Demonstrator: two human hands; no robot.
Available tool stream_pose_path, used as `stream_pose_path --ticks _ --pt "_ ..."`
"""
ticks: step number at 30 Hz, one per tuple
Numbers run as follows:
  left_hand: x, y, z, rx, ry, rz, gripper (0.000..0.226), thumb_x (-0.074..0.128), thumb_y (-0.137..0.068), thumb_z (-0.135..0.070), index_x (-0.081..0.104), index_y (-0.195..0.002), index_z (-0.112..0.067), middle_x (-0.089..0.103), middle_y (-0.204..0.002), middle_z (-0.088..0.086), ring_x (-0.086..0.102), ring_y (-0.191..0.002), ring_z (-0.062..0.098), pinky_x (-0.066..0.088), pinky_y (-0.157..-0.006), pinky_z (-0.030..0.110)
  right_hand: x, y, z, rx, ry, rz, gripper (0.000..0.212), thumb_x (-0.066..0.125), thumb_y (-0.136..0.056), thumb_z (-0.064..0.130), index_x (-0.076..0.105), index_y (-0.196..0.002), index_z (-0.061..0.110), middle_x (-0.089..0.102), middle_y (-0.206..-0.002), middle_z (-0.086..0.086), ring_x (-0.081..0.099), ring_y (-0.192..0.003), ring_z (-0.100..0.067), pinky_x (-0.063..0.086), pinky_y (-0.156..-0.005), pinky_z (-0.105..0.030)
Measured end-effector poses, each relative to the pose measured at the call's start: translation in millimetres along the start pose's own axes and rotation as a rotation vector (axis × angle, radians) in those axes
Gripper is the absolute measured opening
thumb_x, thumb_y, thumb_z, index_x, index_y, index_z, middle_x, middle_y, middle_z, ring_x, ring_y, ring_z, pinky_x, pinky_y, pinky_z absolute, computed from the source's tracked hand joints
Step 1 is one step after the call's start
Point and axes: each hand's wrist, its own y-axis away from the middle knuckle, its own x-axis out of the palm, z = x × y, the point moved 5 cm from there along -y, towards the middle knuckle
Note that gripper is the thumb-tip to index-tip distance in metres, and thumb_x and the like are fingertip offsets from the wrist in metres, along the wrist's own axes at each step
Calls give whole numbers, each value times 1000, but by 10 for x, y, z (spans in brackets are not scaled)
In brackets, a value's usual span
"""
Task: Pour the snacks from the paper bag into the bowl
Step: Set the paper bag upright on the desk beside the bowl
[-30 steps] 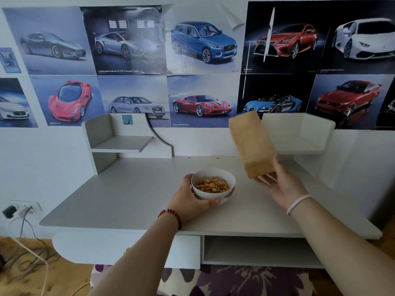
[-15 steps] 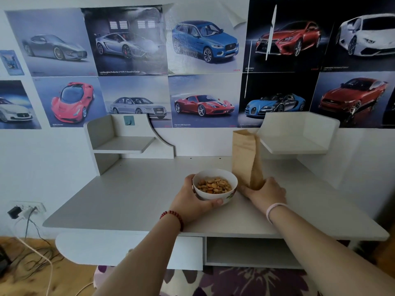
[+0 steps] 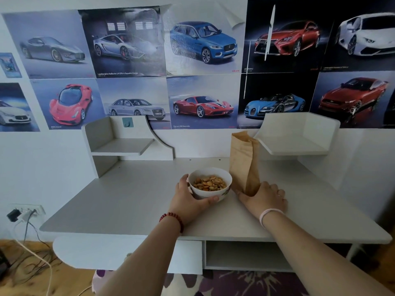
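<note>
A white bowl [image 3: 222, 194] holding golden-brown snacks [image 3: 209, 183] sits on the grey desk [image 3: 128, 201]. My left hand [image 3: 188, 204] cups the bowl's left side and front, with the thumb along its lower rim. A brown paper bag [image 3: 243, 159] stands upright on the desk just right of the bowl, its top open. At the foot of the bag, my right hand [image 3: 265, 199] grips the base between thumb and fingers. A red bead bracelet is on the left wrist and a pink band on the right.
Two small white shelves [image 3: 121, 146] [image 3: 299, 137] rise at the back of the desk, the right one just behind the bag. Car posters cover the wall. A wall socket with cables [image 3: 25, 212] is low on the left. An open compartment [image 3: 245, 255] lies under the desk.
My right hand brought the tilted bag down from the air and stood it upright on the desk beside the bowl. The left hand stayed on the bowl.
</note>
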Motion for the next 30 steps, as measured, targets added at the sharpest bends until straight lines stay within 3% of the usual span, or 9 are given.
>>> stream_pose_path --ticks 3,7,12,19,21,25,30 --pt "2 -10 16 -15 -5 -6 111 86 -54 -55 25 -144 -30 44 -137 -3 53 -117 17 51 -96 41 7 6 8 -15 19 2 85 47 -64 82 48 -118 17 50 -125 -10 43 -119 -31 38 -94 -42" --pt "23 3 -26 -14 -20 18 101 83 -65 -49 23 -144 -31 49 -136 -4 54 -113 14 50 -93 32 -18 29 21 -21 -3 -6 86 49 -62 83 47 -117 16 50 -124 -10 43 -119 -31 37 -94 -42" --pt "22 -6 39 -92 -76 16 117 77 -68 -56 -1 -152 -34 36 -147 7 40 -133 28 38 -106 48 -41 92 -13 -46 -38 -2 93 50 -59 83 43 -125 18 48 -127 -10 42 -120 -31 38 -95 -43" --pt "-28 -21 92 -118 -56 -50 94 68 -84 -42 3 -151 -33 42 -145 6 38 -132 27 34 -108 49 -71 206 -80 -63 -58 70 101 54 -60 80 32 -138 21 40 -138 -10 37 -127 -33 36 -101 -45" --pt "-64 -15 104 -114 -176 -77 85 61 -87 -33 6 -151 -28 44 -145 4 37 -133 27 33 -110 47 -96 239 -102 -106 -113 80 102 56 -60 79 28 -141 24 39 -140 -9 36 -128 -33 35 -101 -46" --pt "-106 34 106 -107 -722 -42 62 35 -95 -36 18 -150 -11 32 -152 10 29 -139 26 23 -113 41 -190 286 -181 -137 -341 32 89 63 -67 68 33 -139 25 47 -130 -7 43 -120 -27 39 -96 -43" --pt "-133 13 189 -91 -872 141 65 20 -97 -51 19 -152 -18 16 -161 3 13 -146 22 11 -117 41 -255 285 -210 -114 -634 131 56 61 -85 42 40 -133 22 51 -113 -3 49 -102 -16 43 -82 -30"
